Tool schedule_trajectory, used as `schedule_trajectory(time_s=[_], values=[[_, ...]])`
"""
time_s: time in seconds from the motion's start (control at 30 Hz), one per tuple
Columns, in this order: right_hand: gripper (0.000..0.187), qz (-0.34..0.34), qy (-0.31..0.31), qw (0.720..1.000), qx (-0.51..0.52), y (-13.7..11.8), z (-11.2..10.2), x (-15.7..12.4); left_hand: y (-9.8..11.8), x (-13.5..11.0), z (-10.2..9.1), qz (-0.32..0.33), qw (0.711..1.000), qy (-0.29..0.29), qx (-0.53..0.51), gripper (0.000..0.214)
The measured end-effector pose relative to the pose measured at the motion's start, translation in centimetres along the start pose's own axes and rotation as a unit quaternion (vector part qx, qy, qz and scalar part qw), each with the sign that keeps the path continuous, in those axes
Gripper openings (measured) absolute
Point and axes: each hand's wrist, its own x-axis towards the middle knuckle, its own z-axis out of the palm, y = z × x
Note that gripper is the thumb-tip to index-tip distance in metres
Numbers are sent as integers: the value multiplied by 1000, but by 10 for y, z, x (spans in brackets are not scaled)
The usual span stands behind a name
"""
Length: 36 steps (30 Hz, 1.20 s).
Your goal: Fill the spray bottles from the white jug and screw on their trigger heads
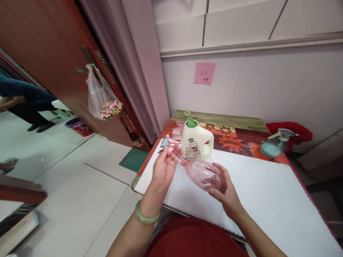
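Observation:
My left hand (165, 166), with a green bangle on the wrist, grips a pink and grey trigger spray head (167, 143). Its thin clear tube points down toward the neck of a see-through pink spray bottle (202, 174); whether the tip is inside I cannot tell. My right hand (225, 189) is wrapped around the bottle's base, holding it tilted over the white mat. Just behind stands a cream detergent jug (197, 142) with a handle, a label and a green pouring spout (191, 122) in its mouth.
A green-tinted spray bottle (273, 144) stands at the table's right, near a red stool (302, 132). At the back lie a small green cap (187, 112) and a clear pink item (178, 131). A bag of coloured beads (111, 109) hangs from the door. Someone sits far left.

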Motion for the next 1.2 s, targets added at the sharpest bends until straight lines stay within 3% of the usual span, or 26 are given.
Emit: schedule_trajectory(time_s=[0.17,0.47,0.73,0.83,1.0,1.2], values=[[85,-45,50,997,-47,16,23,-14,-30,-17,-8,-48,999,5,22,24],[87,-211,82,942,-249,51,25,-38,-32,-24,-27,-23,999,36,-6,30],[88,-288,124,912,-263,64,31,-41,-53,-43,-31,-35,999,8,1,29],[89,-322,121,884,-316,59,28,-40,-54,-45,-33,-27,1000,-4,10,30],[82,-369,108,809,-445,59,18,-37,-53,-47,-36,5,999,-17,51,30],[67,-360,117,800,-466,68,18,-38,-55,-50,-33,67,994,-36,73,24]])
